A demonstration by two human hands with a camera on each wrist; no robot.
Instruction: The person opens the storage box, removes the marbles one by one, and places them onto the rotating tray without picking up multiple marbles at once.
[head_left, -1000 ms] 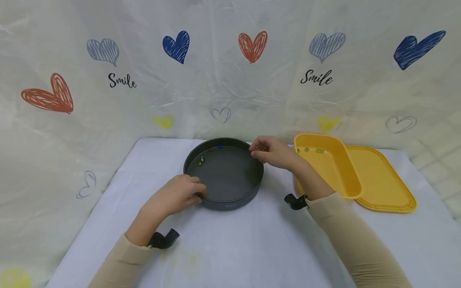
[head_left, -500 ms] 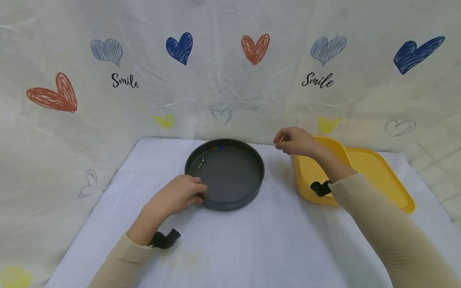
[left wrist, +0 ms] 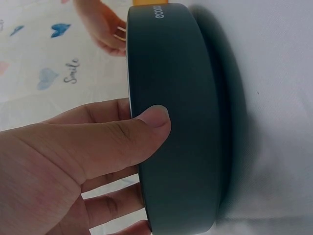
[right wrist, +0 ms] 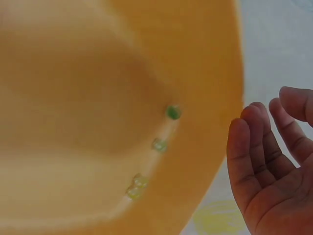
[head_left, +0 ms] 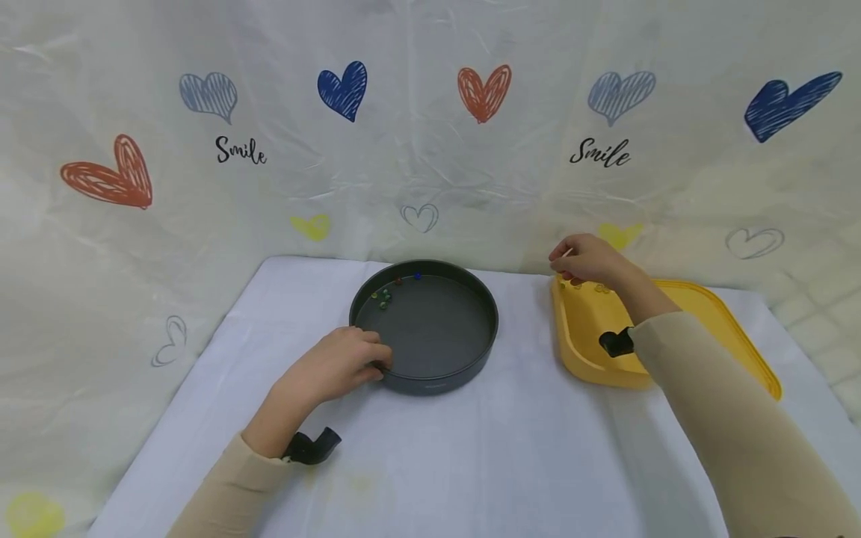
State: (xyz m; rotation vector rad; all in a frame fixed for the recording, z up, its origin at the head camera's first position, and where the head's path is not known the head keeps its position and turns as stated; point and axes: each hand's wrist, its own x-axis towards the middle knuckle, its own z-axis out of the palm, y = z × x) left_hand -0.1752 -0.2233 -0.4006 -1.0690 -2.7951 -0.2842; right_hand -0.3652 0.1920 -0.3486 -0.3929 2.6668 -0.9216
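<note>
My left hand (head_left: 341,364) grips the near left rim of a dark grey round pan (head_left: 437,385). In the left wrist view its thumb lies on the outside of the pan's wall, with the other fingers behind the rim. Several small green marbles (head_left: 386,293), a red one (head_left: 398,282) and a blue one (head_left: 418,276) lie along the pan's far left inside edge. My right hand (head_left: 592,260) hovers at the far left corner of a yellow plastic box (head_left: 568,351), fingers loosely bent and holding nothing. Green marbles (right wrist: 173,112) and yellowish ones (right wrist: 137,186) sit inside that box.
A yellow lid (head_left: 723,321) lies flat beside and partly behind the box. White cloth (head_left: 457,456) covers the table, and a sheet printed with hearts (head_left: 484,93) hangs directly behind it.
My right hand has moved rightward from the pan's right rim to the yellow box. Marbles in the pan have shifted slightly. The left hand has kept its grip on the rim.
</note>
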